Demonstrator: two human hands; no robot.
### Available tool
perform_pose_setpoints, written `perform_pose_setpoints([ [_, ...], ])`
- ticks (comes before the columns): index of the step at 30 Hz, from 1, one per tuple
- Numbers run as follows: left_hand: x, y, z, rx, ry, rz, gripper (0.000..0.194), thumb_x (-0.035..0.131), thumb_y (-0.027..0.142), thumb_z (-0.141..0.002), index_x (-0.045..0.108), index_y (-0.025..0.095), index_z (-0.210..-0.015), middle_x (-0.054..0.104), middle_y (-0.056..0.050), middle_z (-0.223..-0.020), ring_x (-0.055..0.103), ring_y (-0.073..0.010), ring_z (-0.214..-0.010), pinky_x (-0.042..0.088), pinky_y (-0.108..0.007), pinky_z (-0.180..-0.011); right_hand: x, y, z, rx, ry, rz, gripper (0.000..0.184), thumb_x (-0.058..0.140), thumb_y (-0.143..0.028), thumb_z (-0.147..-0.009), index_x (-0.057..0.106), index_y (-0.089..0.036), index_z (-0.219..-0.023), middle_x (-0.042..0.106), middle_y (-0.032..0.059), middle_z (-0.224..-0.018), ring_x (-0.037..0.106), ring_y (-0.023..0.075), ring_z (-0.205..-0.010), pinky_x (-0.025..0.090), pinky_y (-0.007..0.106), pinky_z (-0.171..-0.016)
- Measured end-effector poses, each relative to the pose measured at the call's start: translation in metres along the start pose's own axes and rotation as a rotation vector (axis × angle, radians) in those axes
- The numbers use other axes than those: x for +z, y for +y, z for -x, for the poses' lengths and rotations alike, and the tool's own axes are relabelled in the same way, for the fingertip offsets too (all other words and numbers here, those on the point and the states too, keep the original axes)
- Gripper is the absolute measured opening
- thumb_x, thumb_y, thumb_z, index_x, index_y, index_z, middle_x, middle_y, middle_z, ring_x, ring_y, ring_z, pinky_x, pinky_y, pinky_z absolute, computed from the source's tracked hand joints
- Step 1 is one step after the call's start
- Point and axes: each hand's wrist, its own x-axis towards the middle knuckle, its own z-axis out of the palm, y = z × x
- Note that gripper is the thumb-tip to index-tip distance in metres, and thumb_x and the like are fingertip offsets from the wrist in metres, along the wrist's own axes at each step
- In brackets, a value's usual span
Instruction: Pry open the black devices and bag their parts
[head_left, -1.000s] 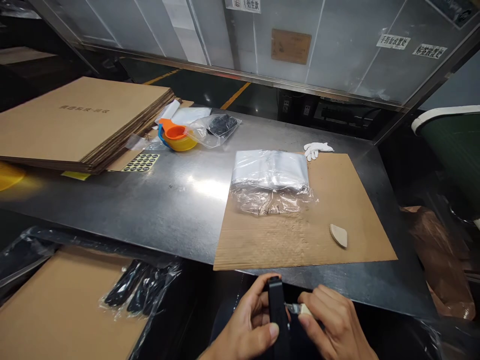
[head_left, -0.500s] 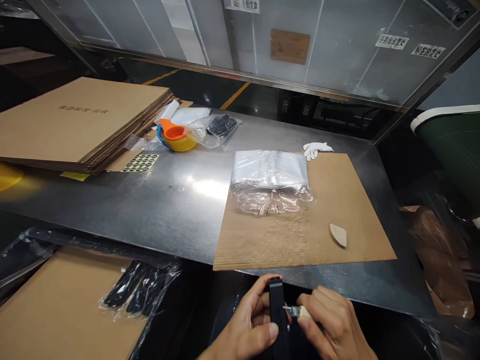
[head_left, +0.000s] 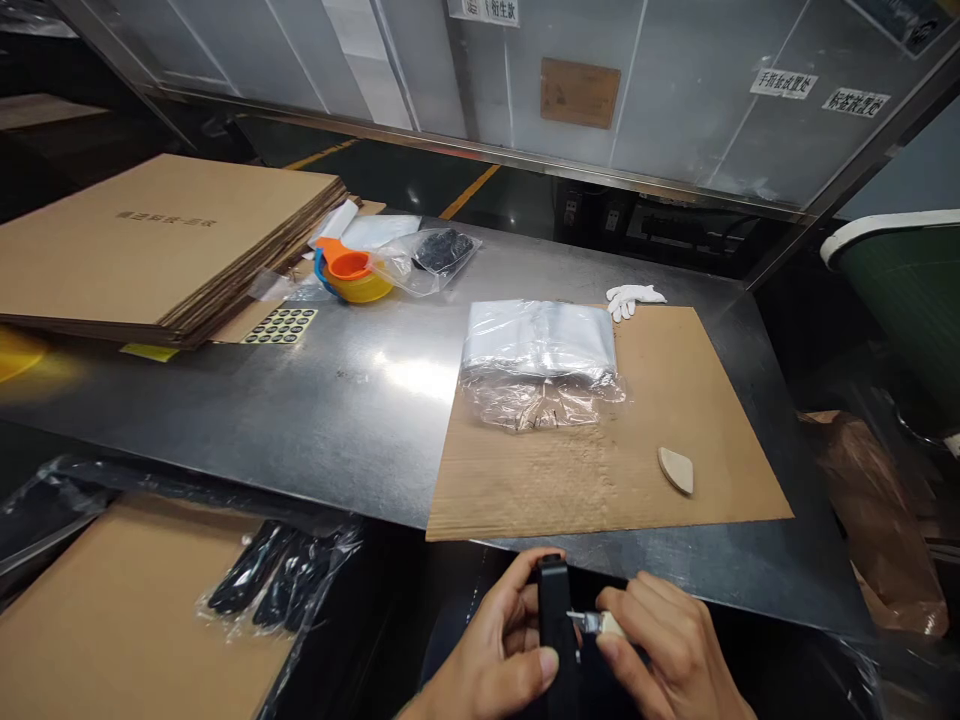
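Note:
My left hand [head_left: 499,645] is closed around a black elongated plastic part [head_left: 555,615], held upright just off the table's front edge. In my right hand [head_left: 667,640] is a small knife [head_left: 589,622] with a short metal blade and a pale handle. The blade tip points left and meets the right side of the black part, or lies very close to it. Beyond my hands lies a flat cardboard sheet [head_left: 517,490], with a pack of clear plastic bags [head_left: 540,340] and a small beige wedge-shaped pad [head_left: 676,470] on it.
A stack of cardboard [head_left: 172,240] fills the left of the metal table [head_left: 337,430]. Near it are tape rolls [head_left: 364,285], a sticker sheet [head_left: 281,326] and a bagged black part [head_left: 442,250]. A white glove [head_left: 634,300] lies behind the sheet. Bagged black parts [head_left: 277,580] rest in a box lower left.

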Motion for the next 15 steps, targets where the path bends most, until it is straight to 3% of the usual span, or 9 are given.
perform_pose_setpoints([
  [8,0.0025,0.0035,-0.0004,0.004,-0.025,0.015,0.066,0.067,0.046,-0.069,0.038,0.023,-0.124,0.055,-0.002,-0.088,0.057,-0.018,-0.084,0.041,-0.033,-0.08,-0.0021,0.0032,0.0005,-0.024,-0.057,-0.025,0.017,0.041,-0.033,-0.093,0.053,-0.021,-0.089,0.051,-0.0012,-0.065,0.048,0.0133,-0.061,0.032,0.026,-0.058],
  [15,-0.0014,-0.0005,-0.0009,0.005,-0.033,-0.013,0.068,0.066,0.048,-0.068,0.037,0.023,-0.125,0.055,-0.003,-0.09,0.056,-0.0189,-0.085,0.04,-0.034,-0.081,0.0,0.0029,0.0017,0.036,-0.053,-0.049,0.024,0.037,-0.038,-0.094,0.052,-0.022,-0.083,0.049,-0.0012,-0.065,0.047,0.0137,-0.061,0.031,0.028,-0.059],
])
